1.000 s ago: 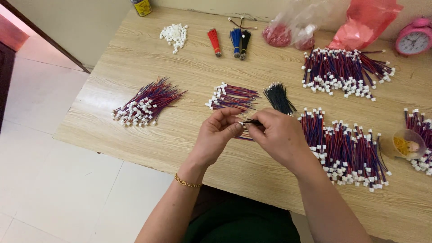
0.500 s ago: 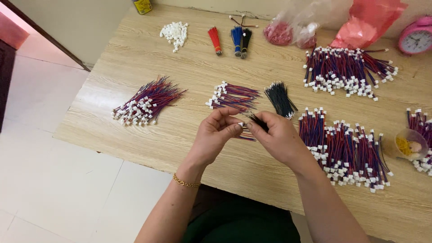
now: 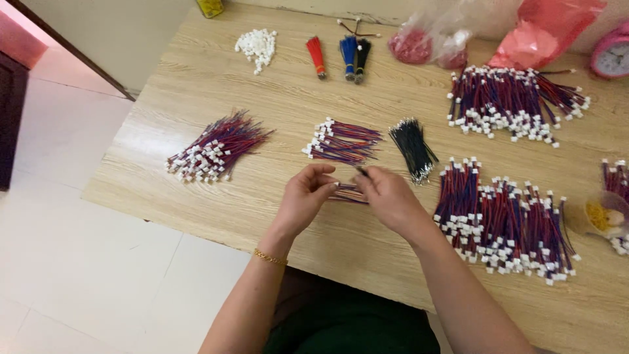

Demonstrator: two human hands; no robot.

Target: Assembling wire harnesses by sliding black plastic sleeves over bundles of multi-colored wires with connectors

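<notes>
My left hand [image 3: 306, 196] and right hand [image 3: 388, 195] both pinch a small red-and-blue wire bundle [image 3: 347, 193] between them above the wooden table [image 3: 196, 85], fingers clenched on it

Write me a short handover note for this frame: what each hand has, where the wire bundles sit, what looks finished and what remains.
Left hand and right hand meet over the wooden table, pinching a small bunch of red-blue wires between them; the right also seems to hold a thin black piece, hard to tell.
Just beyond the hands: a small wire bundle and a bunch of black ties.
Far left: a loose wire pile.
Right side: large connector-tipped piles and.
Done or left: which piles are finished cannot be told from this view.
</notes>
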